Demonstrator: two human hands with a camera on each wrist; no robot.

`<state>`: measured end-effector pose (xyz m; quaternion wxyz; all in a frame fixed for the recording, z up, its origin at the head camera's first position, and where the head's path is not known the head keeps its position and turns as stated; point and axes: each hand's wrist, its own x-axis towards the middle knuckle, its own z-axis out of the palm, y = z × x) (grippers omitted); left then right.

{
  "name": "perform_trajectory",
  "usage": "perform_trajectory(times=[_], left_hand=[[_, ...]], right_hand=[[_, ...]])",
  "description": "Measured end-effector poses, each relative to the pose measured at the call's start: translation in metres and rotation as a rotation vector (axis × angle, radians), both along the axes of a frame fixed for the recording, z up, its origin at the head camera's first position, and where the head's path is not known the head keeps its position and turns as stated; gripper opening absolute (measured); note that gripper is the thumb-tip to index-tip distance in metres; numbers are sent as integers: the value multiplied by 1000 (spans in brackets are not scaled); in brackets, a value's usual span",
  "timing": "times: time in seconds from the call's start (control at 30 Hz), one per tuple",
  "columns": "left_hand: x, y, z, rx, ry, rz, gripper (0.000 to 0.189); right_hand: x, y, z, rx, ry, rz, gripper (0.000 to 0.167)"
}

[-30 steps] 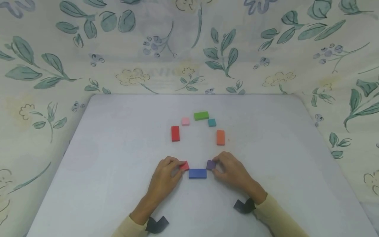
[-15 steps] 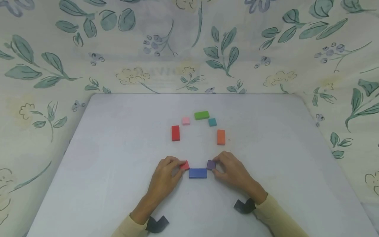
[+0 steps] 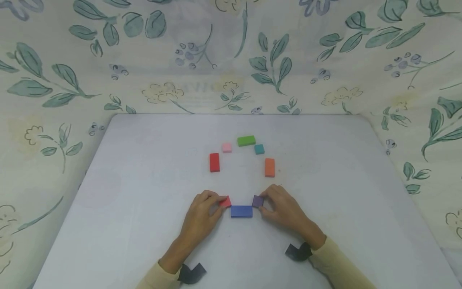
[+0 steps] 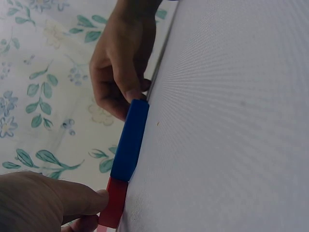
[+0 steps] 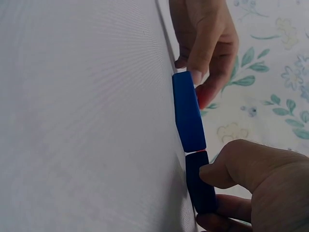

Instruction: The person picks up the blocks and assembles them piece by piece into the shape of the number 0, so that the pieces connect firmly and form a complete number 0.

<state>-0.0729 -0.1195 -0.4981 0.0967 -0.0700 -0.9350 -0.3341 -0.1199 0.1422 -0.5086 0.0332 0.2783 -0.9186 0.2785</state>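
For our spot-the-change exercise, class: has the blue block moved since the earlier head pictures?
No. Judged against the white table in the head view, the blue block keeps its place, with no visible shift in any direction.

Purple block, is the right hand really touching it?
Touching. The right wrist view shows the right hand pinching the purple block, with the thumb right against its side.
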Motion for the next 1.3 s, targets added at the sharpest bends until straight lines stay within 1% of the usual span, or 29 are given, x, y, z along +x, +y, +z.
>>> perform_trajectory(times=[0.37, 0.67, 0.97, 1.3], left_hand=[[0, 0, -2, -2, 3, -2, 31], [-1, 0, -1, -5, 17, -2, 33], [0, 1, 1, -10, 2, -1, 31], [0, 0, 1, -3, 10, -7, 31]], right_hand=[[0, 1, 0, 0, -17, -1, 30], [0, 1, 1, -1, -18, 2, 30], [0, 1, 1, -5, -31, -1, 30], [1, 1, 0, 3, -47, -5, 30]])
